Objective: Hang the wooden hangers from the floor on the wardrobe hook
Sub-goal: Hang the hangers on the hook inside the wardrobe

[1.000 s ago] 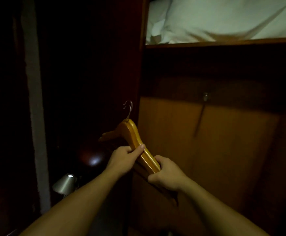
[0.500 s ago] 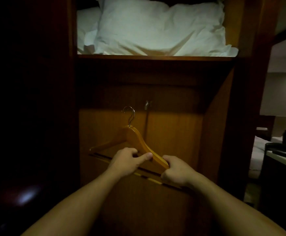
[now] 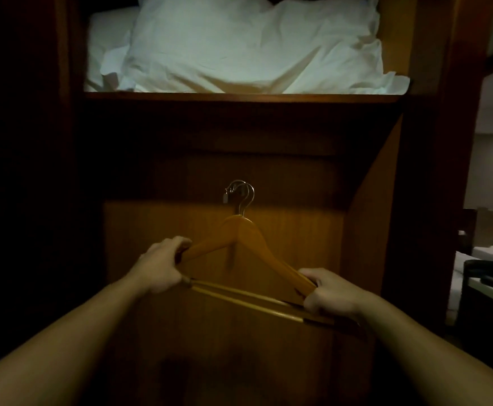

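I have the wooden hanger (image 3: 251, 253) held up in front of the wardrobe's back panel (image 3: 298, 224), one hand at each end. My left hand (image 3: 163, 266) is curled round the left shoulder tip and the end of the bar. My right hand (image 3: 327, 294) is clamped on the right tip. The hanger's long axis runs left to right across my view, with the right end lower and nearer to me, so it is tilted rather than level. Its wire hook (image 3: 246, 194) points straight up from the middle, with the open side facing left.

The wardrobe hook (image 3: 226, 197) is a small metal piece on the panel, right at that opening, and the wire curve arches over it. I cannot tell whether the wire is seated or only lined up in front. The wire and bar show a doubled outline, perhaps a second hanger behind.

I judge that the next move turns on that small gap. It needs a slight lowering with both hands evenly, since neither is nearer to the hook.
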Demonstrator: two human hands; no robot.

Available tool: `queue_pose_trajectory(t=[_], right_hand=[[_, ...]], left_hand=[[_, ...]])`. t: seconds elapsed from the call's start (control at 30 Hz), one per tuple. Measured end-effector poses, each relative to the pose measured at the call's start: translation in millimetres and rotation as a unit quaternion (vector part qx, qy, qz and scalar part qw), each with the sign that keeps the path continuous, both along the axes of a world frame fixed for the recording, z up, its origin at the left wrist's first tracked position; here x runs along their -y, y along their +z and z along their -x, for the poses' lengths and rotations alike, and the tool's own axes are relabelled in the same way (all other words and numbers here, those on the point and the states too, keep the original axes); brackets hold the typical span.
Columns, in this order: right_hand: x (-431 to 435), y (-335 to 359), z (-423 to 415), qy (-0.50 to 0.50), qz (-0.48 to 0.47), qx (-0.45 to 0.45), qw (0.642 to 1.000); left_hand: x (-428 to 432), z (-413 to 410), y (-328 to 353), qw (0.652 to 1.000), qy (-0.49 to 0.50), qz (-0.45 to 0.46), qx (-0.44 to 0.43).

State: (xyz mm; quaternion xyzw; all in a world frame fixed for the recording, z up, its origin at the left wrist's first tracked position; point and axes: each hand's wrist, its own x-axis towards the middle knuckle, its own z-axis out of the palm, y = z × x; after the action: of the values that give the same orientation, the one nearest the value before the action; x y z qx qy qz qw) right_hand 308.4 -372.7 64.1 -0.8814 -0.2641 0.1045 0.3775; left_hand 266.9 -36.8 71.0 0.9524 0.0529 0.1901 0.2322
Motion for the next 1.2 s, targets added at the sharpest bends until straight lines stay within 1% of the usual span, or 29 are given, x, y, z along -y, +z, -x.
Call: queue_pose_trajectory(t=[0.07, 0.13, 0.17, 0.2, 0.33, 0.43, 0.5, 0.57, 0.77, 0.97, 1.07, 1.2], right_hand=[[1, 0, -15, 0.003, -0.003, -0.008, 1.0], [-2, 0, -29, 0.009, -0.004, -0.013, 1.0], [-4, 1, -38, 0.012, 0.0, -0.013, 1.0], [-6, 3, -46, 0.013, 0.001, -0.016, 1.0], [-16, 6, -75, 0.012, -0.008, -0.05, 0.999], [-28, 1, -86, -0.012, 0.0, -0.031, 0.999], [-31, -2, -94, -0.036, -0.024, -0.048, 0.998], [-25, -1, -105, -0.058, -0.072, -0.083, 0.992], [-18, 8, -148, -0.133, -0.093, -0.017, 0.987], [-28, 12, -214, -0.145, -0.014, 0.05, 0.988], [-39, 15, -245, -0.136, 0.017, 0.066, 0.988], [-56, 18, -277, -0.122, 0.033, 0.077, 0.989]], left_hand=[[2, -13, -1, 0.998, -0.01, -0.063, 0.028], [8, -27, 0, 0.987, 0.004, -0.12, 0.109], [11, -36, 2, 0.981, 0.005, -0.132, 0.141], [13, -44, 5, 0.979, 0.004, -0.134, 0.152], [14, -79, 9, 0.985, -0.002, -0.122, 0.123], [13, -104, 5, 0.988, -0.002, -0.068, 0.138], [10, -117, 3, 0.988, 0.006, -0.056, 0.143], [10, -129, 1, 0.987, -0.001, -0.049, 0.15], [24, -157, -1, 0.985, -0.002, -0.068, 0.156], [40, -191, 1, 0.986, 0.02, -0.058, 0.158], [45, -206, 4, 0.985, 0.04, -0.05, 0.16], [49, -220, 3, 0.984, 0.057, -0.042, 0.162]])
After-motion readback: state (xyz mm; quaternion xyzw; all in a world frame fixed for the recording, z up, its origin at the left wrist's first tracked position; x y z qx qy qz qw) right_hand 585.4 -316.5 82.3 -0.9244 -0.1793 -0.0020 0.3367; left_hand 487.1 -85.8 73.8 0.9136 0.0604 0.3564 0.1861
